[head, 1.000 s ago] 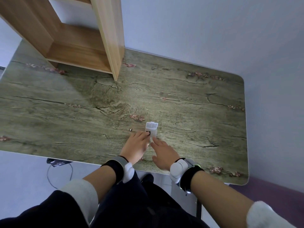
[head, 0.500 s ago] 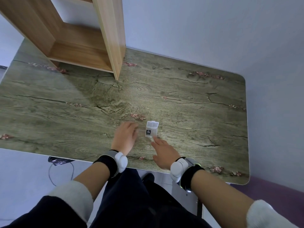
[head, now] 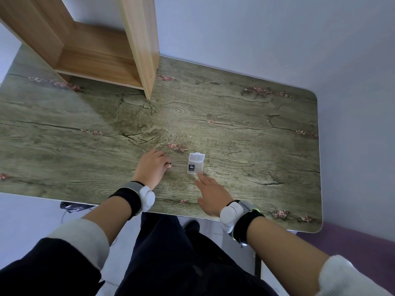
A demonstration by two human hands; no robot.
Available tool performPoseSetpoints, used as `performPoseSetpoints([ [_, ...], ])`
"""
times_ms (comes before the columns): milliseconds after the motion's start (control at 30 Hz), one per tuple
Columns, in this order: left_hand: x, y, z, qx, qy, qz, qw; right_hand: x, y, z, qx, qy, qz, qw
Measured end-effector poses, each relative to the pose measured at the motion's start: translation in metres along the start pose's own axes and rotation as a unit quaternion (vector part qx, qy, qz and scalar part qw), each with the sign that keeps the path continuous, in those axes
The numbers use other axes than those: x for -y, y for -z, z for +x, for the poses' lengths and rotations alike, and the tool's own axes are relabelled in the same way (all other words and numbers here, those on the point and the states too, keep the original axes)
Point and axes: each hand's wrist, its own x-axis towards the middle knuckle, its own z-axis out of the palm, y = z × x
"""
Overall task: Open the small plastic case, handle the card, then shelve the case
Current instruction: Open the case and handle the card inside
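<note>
Open plastic case [head: 195, 163] lies lengthwise just above the right hand [head: 210, 190], whose loosely spread, empty fingers [head: 200, 175] touch its lower edge.

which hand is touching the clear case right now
The right hand: its forefinger tip rests at the near edge of the clear case. The left hand lies curled on the table, apart from the case.

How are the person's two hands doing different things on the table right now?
The left hand is curled, fingertips down on the table, apart from the plastic case; the right hand is stretched flat, one finger reaching the case's near edge. The left hand lies left of the case; the right lies nearer the person. Whether the left pinches anything cannot be told. Both wear wrist bands, and neither lifts the case.
</note>
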Motion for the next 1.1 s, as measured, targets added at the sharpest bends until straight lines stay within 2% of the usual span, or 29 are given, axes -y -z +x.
performPoseSetpoints([
  [233, -0.006, 0.006, 0.012, 0.077, -0.007, 0.028, 0.997, 0.002, -0.005, 0.002, -0.001, -0.011, 0.009, 1.0],
  [400, -0.01, 0.003, 0.007, 0.084, -0.015, 0.05, 0.995, 0.002, -0.007, 0.003, -0.002, -0.018, 0.011, 1.0],
  [833, -0.006, -0.004, -0.001, 0.028, -0.009, -0.057, 0.998, 0.005, -0.01, 0.004, 0.004, -0.033, 0.015, 0.999],
  [1100, -0.063, -0.012, 0.008, 0.038, 0.035, -0.22, 0.974, 0.008, -0.015, 0.004, -0.015, -0.04, 0.015, 0.999],
])
